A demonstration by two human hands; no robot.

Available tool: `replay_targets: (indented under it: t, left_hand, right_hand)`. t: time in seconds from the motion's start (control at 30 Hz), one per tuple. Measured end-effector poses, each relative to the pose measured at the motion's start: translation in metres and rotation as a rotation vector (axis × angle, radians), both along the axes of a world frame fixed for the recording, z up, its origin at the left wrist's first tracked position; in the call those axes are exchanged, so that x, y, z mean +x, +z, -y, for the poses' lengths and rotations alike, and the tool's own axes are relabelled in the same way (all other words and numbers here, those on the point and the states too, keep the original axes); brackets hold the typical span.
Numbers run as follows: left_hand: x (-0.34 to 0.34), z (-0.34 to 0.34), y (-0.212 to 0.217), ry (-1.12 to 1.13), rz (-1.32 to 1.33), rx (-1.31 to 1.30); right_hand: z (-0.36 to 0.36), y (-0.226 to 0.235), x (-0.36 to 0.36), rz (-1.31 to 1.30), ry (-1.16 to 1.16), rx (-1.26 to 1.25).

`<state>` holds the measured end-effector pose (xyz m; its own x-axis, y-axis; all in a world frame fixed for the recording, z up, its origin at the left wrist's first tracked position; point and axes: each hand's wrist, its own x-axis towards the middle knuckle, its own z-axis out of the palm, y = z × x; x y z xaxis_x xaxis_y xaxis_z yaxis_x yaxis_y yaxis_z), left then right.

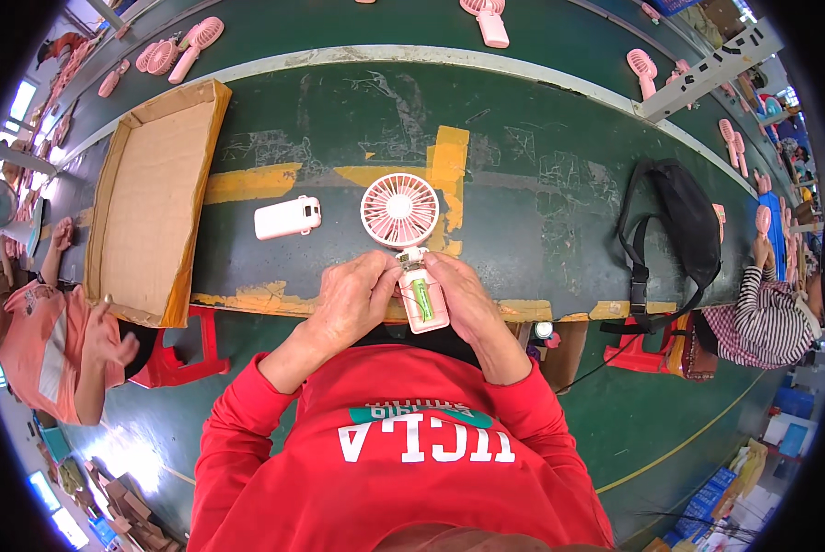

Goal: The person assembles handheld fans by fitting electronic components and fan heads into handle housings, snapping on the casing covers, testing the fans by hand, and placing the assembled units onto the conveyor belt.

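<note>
A pink handheld fan (428, 311) lies between my hands at the table's front edge, its round grille pointing away from me. Its handle is uncovered, showing a green battery and a small circuit board with thin wires near the neck. The fingers of my left hand (355, 290) pinch at the neck, over the board; what exactly they grip there is hidden. My right hand (467, 296) closes around the right side of the handle, thumb near the neck. Left of the grille lies a loose pink handle cover (285, 219), apart from both hands.
An open cardboard tray (145, 207) stands at the left and a black strapped bag (677, 225) at the right. Beyond the pale rail, several pink fans, one of them a fan (490, 23), lie on a green belt. Co-workers sit on both sides, near red stools (187, 354).
</note>
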<state>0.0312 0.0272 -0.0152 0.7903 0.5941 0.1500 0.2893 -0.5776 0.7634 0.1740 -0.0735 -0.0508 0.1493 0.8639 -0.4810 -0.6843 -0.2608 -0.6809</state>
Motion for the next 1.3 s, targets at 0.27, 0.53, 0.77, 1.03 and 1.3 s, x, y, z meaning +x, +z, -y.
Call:
replay_targets:
  t: [0.27, 0.53, 0.77, 1.03, 1.3]
  left_hand:
    - [0.0, 0.0, 0.002, -0.025, 0.007, 0.121]
    - [0.002, 0.001, 0.001, -0.08, 0.108, 0.161]
    - [0.0, 0.004, -0.001, -0.114, 0.034, 0.264]
    - [0.003, 0.01, 0.004, -0.18, -0.066, 0.387]
    - [0.01, -0.004, 0.014, -0.29, -0.123, 0.286]
  right_hand:
    - [0.0, -0.001, -0.001, 0.003, 0.015, 0.033]
    - [0.0, 0.003, 0.0, 0.012, 0.025, -0.004]
    - [0.003, 0.009, 0.005, -0.062, 0.085, 0.12]
    - [0.004, 0.009, -0.001, 0.105, 0.137, 0.147]
    - [0.002, 0.009, -0.003, 0.204, 0.136, 0.155]
